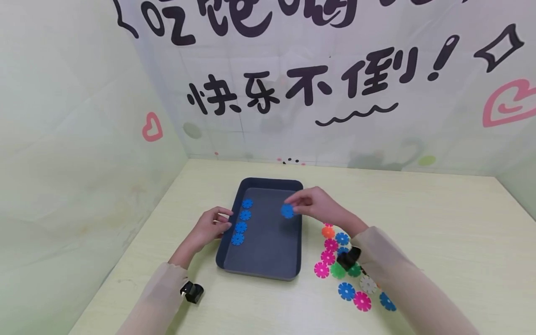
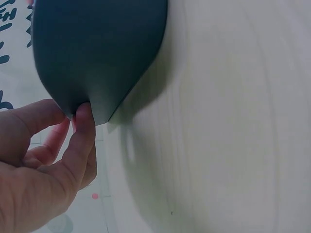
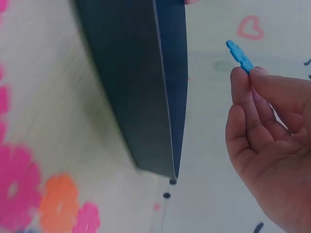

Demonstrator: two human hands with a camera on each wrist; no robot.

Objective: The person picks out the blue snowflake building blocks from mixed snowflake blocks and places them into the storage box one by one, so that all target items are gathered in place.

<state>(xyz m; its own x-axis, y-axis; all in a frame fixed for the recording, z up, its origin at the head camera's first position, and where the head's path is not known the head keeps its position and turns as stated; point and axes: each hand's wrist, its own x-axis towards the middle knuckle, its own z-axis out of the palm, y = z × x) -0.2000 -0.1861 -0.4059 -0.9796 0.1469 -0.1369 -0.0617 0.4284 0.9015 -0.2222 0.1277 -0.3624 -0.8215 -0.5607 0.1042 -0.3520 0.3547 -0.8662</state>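
My right hand (image 1: 317, 204) pinches a blue notched plastic disc (image 1: 287, 211) between thumb and fingertips, over the right part of a dark grey tray (image 1: 265, 246). In the right wrist view the pinched blue disc (image 3: 239, 56) appears almost edge-on at the fingertips, above the tray's rim. At the tray's left wall, my left hand (image 1: 209, 227) grips the edge, with thumb and fingers on either side of the rim in the left wrist view. Inside the tray, several blue discs (image 1: 241, 227) lie in a column along the left wall.
Right of the tray lies a loose group of notched discs, among them a pink disc (image 1: 321, 270), a green disc (image 1: 337, 270), an orange disc (image 1: 328, 232) and a white disc (image 1: 368, 284). My right forearm partly covers them. A printed wall cloth (image 1: 268, 144) hangs behind the table.
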